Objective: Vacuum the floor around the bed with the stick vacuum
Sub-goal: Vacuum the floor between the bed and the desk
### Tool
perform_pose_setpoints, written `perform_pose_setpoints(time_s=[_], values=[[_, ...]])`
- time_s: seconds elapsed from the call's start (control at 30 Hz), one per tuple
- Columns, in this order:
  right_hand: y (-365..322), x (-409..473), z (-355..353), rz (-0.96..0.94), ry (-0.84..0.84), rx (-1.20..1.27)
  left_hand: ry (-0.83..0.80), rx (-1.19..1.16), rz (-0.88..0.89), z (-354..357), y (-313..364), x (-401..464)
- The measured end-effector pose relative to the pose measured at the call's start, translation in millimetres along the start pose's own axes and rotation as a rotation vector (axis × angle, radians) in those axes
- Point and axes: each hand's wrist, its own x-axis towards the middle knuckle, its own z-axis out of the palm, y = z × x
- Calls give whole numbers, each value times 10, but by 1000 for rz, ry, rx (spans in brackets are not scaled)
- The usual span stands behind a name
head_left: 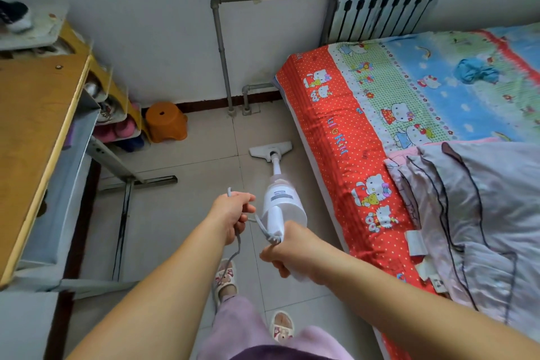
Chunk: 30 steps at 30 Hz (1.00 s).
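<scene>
Right hand (287, 248): gripping the white plastic stick vacuum's (280, 204) handle.
Left hand (233, 215): at 10 o'clock of it, holding the grey power cord (237, 245).
Vacuum head (270, 150): lying on the beige tiled floor (181, 213), beside the red-sheeted bed (336, 131).
Orange plastic stool (166, 121): sitting at 11 o'clock by the wall.

Soft, even daylight fills the room, bright without glare. Shadows are faint, darkest under the table (35, 114) at left. Wide-angle distortion bends the bed (336, 126) edge and wall pipe (222, 55). The far-left corner is slightly blurred.
</scene>
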Motion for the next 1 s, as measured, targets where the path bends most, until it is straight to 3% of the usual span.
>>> perform_pose_setpoints(time_s=[0.37,0.63,1.0], values=[[418,-367,276,-50,33,11,-49,179,-122,4,-388,-322],[619,-425,554,-110,155,-468,-200,441,-214,-98,-670,-459],[251,-686,1054,-228,103,-498,-231,506,-164,-520,-796,-686]])
